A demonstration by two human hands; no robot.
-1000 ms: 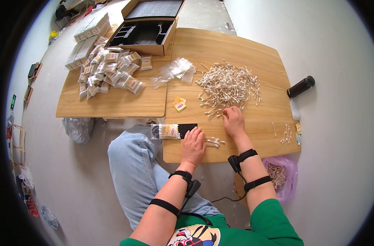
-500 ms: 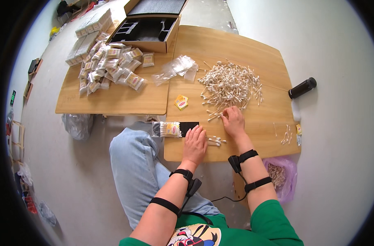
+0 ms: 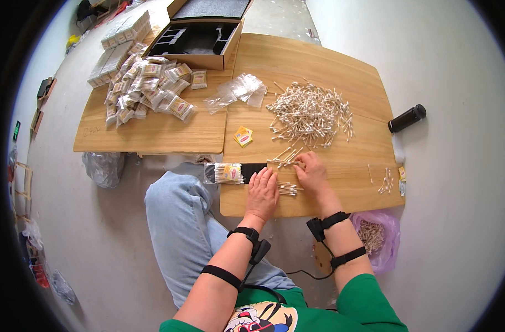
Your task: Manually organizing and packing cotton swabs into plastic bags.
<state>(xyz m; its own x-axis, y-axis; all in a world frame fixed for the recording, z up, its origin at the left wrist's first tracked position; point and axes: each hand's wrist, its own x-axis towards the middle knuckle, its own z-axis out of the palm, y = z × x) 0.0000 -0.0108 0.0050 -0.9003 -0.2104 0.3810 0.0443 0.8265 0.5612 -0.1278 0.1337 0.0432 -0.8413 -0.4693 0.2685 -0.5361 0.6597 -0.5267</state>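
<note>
Fingers (image 3: 300, 159) of the right hand (image 3: 313, 174), narrowed on several cotton swabs (image 3: 286, 157), now bring them nearer, apart from the far pile (image 3: 310, 113), beside the left hand (image 3: 262, 192), whose grip is hidden.

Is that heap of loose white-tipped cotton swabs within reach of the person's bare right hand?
Likely yes: the right hand is just short of the heap, only pale wooden tabletop showing between; a few stray swabs lie at its left.

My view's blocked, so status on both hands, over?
Right hand at loose cotton swabs, grip unclear. Left hand palm-down at black strip. Swab pile beyond right hand, blocking neither.
</note>
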